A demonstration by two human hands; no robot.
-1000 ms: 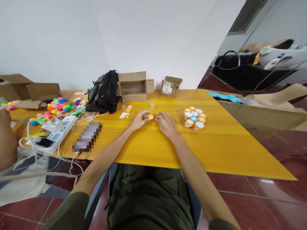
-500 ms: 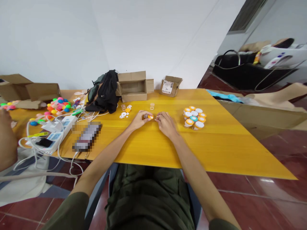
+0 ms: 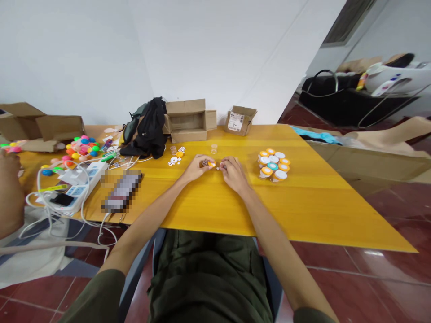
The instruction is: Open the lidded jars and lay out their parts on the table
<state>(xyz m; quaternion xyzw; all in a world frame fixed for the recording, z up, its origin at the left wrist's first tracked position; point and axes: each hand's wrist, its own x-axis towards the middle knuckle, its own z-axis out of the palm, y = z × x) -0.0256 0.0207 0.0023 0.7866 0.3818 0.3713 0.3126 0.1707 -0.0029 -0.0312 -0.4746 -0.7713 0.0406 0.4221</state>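
Both my hands rest on the yellow table (image 3: 313,202) near its middle. My left hand (image 3: 197,168) is closed round a small jar with an orange lid (image 3: 210,164). My right hand (image 3: 233,172) sits just right of it, fingers pinched on a tiny white piece that I cannot make out clearly. A cluster of small jars with orange, white and teal lids (image 3: 273,164) stands to the right of my right hand. Loose white and orange lids (image 3: 176,158) lie to the left. A small clear cup (image 3: 213,148) stands behind my hands.
Open cardboard boxes (image 3: 188,120) and a black bag (image 3: 148,128) stand at the back. A phone (image 3: 121,190), a power strip with cables (image 3: 79,188) and coloured balls (image 3: 82,148) lie at the left. Another person's arm (image 3: 10,193) shows at the far left edge.
My hands stay in nearly the same place. The orange-lidded jar has turned a little in my left hand, and my right fingers have shifted closer to it.
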